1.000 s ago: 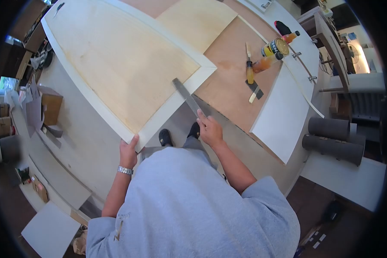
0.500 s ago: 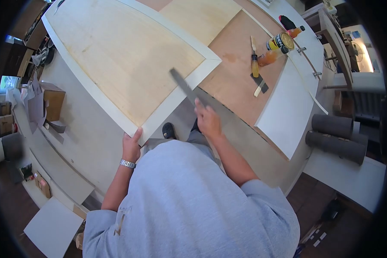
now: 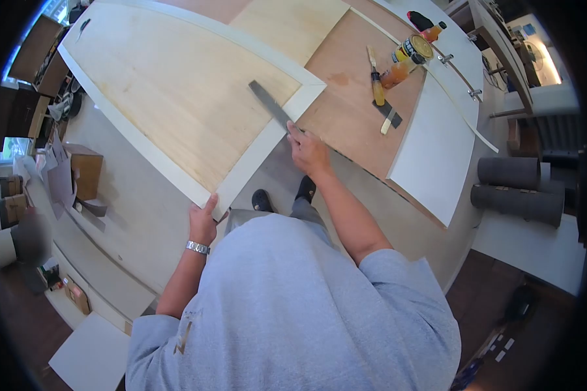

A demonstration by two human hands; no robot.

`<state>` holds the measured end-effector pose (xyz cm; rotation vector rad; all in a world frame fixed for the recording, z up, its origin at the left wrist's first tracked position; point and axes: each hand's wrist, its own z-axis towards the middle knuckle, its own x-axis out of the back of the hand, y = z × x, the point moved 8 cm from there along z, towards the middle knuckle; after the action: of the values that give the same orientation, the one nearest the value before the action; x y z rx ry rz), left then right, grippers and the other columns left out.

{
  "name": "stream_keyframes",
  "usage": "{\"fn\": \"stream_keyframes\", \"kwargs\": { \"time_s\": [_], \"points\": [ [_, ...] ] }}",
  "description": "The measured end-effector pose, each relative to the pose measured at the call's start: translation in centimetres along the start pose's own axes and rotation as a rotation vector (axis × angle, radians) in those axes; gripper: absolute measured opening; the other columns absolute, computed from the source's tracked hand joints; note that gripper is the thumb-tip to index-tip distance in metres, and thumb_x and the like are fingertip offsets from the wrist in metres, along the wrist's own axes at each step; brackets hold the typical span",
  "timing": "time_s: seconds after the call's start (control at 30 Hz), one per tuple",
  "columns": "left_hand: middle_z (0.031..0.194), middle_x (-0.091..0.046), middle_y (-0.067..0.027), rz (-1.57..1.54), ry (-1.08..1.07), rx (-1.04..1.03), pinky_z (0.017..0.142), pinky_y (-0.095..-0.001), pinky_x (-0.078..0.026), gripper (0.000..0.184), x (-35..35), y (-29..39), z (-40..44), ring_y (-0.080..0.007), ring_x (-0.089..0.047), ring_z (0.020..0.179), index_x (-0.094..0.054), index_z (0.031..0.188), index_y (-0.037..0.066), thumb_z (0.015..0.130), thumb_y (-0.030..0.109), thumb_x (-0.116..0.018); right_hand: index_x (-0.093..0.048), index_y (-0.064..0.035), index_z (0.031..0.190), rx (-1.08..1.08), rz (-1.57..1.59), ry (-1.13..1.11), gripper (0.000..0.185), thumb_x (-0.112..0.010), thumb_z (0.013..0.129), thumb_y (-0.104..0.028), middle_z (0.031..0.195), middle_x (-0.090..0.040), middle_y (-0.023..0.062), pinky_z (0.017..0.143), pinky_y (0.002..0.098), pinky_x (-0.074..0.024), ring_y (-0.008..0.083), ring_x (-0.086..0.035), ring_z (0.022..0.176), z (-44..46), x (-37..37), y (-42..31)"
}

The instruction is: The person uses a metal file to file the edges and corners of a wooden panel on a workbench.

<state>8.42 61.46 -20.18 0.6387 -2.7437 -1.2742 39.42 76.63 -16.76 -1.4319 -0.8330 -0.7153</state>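
A long grey flat file (image 3: 269,103) is in my right hand (image 3: 310,151), with the index finger laid along it. Its blade lies across the near edge of a door panel (image 3: 195,91), a pale wood sheet with a white border. My left hand (image 3: 203,220) grips the panel's near corner, thumb on top and fingers underneath, mostly hidden. A silver watch band circles that wrist.
To the right, a brown board (image 3: 352,104) carries a chisel (image 3: 377,85), a dark scraper (image 3: 388,116), a bottle of orange liquid (image 3: 396,75) and a yellow can (image 3: 407,49). A white panel (image 3: 430,156) adjoins it. A cardboard box (image 3: 85,171) stands on the floor at left.
The file and my right hand have moved slightly up and left in view, and the blade now appears closer to the panel edge. My left hand keeps its hold on the corner.
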Motion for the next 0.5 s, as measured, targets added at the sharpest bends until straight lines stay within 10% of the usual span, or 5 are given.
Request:
{"fn": "stream_keyframes", "kwargs": {
  "time_s": [0.5],
  "points": [
    [0.113,-0.066,-0.0107,-0.001,-0.012,-0.027,0.067,-0.0397,-0.062,0.040,-0.6,0.5,-0.2,-0.0218,-0.069,0.093,-0.050,0.126,0.004,0.095,0.021,-0.069,-0.056,-0.0321,0.139,0.041,-0.158,-0.086,0.040,-0.053,0.099,-0.035,0.088,-0.060,0.0171,0.072,0.0512,-0.0524,0.0394,-0.064,0.082,-5.8,-0.9,0.4]
  ]
}}
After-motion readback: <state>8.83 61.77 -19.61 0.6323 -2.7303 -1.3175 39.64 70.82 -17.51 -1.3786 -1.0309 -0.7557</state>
